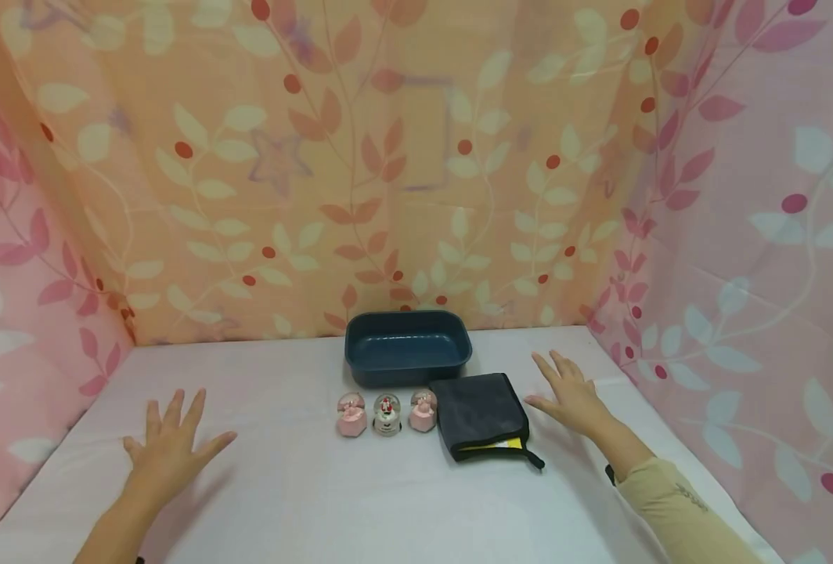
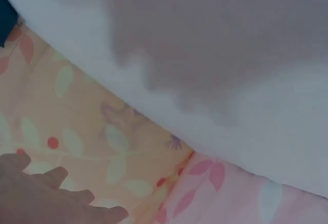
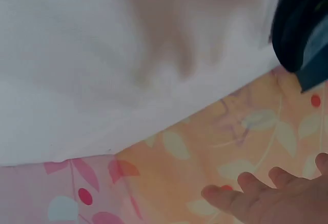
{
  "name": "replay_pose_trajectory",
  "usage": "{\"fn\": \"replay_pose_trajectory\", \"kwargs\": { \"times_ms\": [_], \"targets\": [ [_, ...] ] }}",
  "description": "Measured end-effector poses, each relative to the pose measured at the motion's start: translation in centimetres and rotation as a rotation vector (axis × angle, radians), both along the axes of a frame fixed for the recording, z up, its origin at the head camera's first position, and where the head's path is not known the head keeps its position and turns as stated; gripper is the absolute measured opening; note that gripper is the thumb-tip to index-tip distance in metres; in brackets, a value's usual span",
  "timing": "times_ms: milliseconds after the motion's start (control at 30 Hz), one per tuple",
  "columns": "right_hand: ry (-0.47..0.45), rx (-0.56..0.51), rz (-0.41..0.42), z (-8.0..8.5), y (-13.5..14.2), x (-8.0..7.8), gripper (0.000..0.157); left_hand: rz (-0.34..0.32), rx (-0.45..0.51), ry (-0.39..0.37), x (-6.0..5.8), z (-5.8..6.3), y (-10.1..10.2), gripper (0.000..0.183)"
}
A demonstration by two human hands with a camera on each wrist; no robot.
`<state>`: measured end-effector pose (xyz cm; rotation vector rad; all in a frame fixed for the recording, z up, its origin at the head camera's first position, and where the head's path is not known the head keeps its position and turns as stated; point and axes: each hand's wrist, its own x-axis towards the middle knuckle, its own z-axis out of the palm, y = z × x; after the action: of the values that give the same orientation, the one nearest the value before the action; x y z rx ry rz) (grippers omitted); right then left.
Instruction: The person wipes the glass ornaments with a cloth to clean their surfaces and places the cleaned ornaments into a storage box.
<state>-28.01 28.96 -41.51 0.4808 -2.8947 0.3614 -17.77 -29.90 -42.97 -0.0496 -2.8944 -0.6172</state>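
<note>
Head view: the left hand (image 1: 166,453) is released, fingers spread and nothing held, at the left side of the white counter (image 1: 283,501). The right hand (image 1: 573,401) is likewise released and spread, grasping nothing. The black pouch (image 1: 478,411) lies flat just to the left of the right hand, apart from its fingertips; this hand is much the nearer of the two. The pouch is almost square, so no long axis stands out; its strap (image 1: 535,459) points toward the near right. Left of the pouch, three small snow globes stand upright in a row running left to right: a pink globe (image 1: 351,419), a white globe (image 1: 387,417) and a second pink globe (image 1: 423,413). Whether that last one touches the pouch, I cannot tell. The row lies to the right of the left hand, well apart. Behind it sits a dark blue basin (image 1: 408,376), its long axis left to right.

Left wrist view: spread fingers show at the lower left, with nothing in them; a bit of basin enters at the left edge.

Right wrist view: fingers extended, holding nothing; dark shapes at the upper right include the basin.
</note>
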Motion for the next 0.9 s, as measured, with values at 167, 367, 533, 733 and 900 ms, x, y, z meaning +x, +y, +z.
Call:
{"fn": "replay_pose_trajectory", "kwargs": {
  "times_ms": [167,367,533,733,900],
  "targets": [
    [-0.094,-0.117,0.042,-0.5,-0.7,-0.1,0.079,-0.034,-0.023,0.022,-0.2,-0.6,0.7,0.093],
    [-0.284,-0.286,0.109,-1.0,-1.5,-0.1,0.085,-0.063,0.02,0.025,-0.3,-1.4,1.8,0.089],
    [-0.456,-0.396,0.16,-1.2,-1.3,-0.7,0.09,-0.097,0.1,0.024,-0.4,-1.8,3.3,0.083],
    [-0.669,-0.5,0.072,-1.7,-0.9,-1.8,0.088,-0.157,0.322,-0.012,-0.6,-1.8,4.9,0.076],
    [-0.753,-0.546,0.049,-2.3,-0.9,-2.8,0.086,-0.177,0.36,-0.027,-0.9,-1.5,5.9,0.075]
  ]
}}
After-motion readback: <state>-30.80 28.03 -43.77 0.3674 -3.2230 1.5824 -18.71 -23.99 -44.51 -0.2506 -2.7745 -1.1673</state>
